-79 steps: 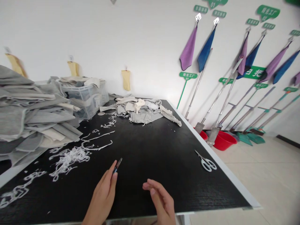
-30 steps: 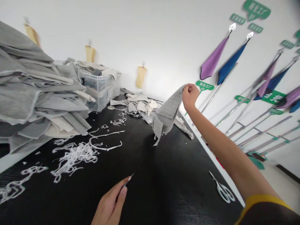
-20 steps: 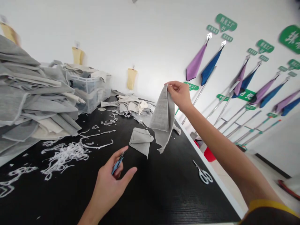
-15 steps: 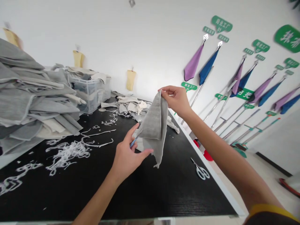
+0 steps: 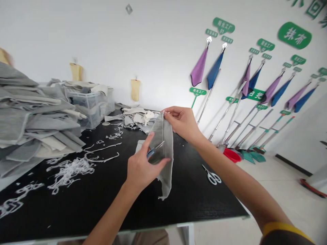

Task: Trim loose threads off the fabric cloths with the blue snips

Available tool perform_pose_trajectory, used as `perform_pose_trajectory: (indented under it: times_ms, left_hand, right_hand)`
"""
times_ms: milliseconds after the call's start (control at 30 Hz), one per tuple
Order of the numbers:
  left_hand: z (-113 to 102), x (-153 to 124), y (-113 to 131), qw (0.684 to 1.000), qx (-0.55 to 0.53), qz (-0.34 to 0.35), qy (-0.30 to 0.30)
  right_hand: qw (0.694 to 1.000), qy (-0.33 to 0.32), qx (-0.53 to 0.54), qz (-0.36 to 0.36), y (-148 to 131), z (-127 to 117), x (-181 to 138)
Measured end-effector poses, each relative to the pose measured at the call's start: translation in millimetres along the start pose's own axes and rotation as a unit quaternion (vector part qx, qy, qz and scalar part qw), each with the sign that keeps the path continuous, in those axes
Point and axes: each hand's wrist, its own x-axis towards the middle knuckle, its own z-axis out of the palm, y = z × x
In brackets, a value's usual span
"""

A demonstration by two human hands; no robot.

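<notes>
A black surface (image 5: 76, 204) carries a stack of grey cloths (image 5: 30, 122) and white trimmings (image 5: 74, 168). Above it hangs a grey cloth (image 5: 165, 143), its top pinched by the right hand (image 5: 181, 122). The left hand (image 5: 141, 168) grips its edge and small clippers (image 5: 153, 151), fingers closed.

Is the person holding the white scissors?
No, the white scissors lie untouched on the black table, while both hands hold a grey cloth.
</notes>
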Motion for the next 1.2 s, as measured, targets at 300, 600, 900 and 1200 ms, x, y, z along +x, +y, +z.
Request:
perform_pose_trajectory:
  times_ms: [300, 600, 900, 1200]
  left_hand:
    - [23.7, 1.6, 13.1, 0.984, 0.161, -0.020, 0.074]
    - [21.3, 33.2, 26.3, 0.984, 0.101, -0.107, 0.095]
    - [25.4, 24.7, -2.7, 0.980, -0.002, -0.024, 0.197]
    - [-14.3, 24.7, -28.4, 0.985, -0.022, 0.127, 0.112]
  right_hand:
    - [0.982, 0.014, 0.158, 0.100, -1.6, 10.3, -13.0]
    - [0.931, 0.061, 0.294, 0.206, -9.7, 12.1, -19.9]
    - [0.970, 0.071, 0.204, 0.112, -7.2, -7.1, -23.2]
    - [0.997, 0.037, -0.062, -0.029, 4.5, -33.0, -39.3]
